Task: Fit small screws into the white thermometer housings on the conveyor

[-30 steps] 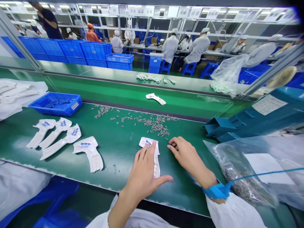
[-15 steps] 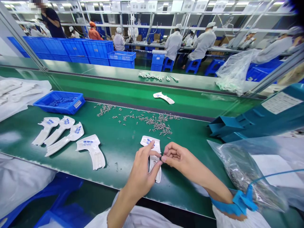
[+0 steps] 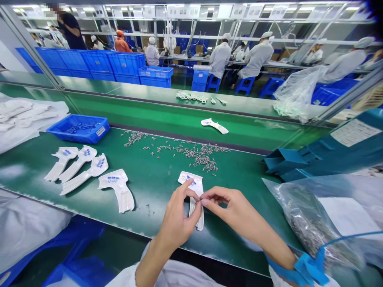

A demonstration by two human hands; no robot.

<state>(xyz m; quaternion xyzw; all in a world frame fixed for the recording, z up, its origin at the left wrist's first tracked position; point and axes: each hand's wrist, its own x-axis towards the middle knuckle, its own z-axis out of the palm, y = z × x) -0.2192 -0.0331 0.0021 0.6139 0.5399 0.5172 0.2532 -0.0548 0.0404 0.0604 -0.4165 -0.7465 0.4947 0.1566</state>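
In front of me on the green bench lies a white curved plastic handle shell (image 3: 198,186) with small blue parts in its wide end. Over its narrow part my left hand (image 3: 180,212) is closed in a pinch, with the index finger bent above the thumb. My right hand (image 3: 229,202) pinches at the same spot, its fingertips meeting those of the left. Whatever sits between the fingertips is too small and covered to make out. Small metal pieces (image 3: 205,161) are scattered just beyond the hands.
Several similar shells (image 3: 121,191) lie to the left, near a blue tray (image 3: 100,137) of blue parts. Another shell (image 3: 220,127) rests on the green belt behind. At right are a clear bag (image 3: 314,231) of metal pieces and teal bins (image 3: 287,159). A blue wrist strap (image 3: 311,268) circles my right wrist.
My right fingers have moved slightly left and closed up against the left fingertips. The shell on the belt has shifted right. The view has moved slightly.
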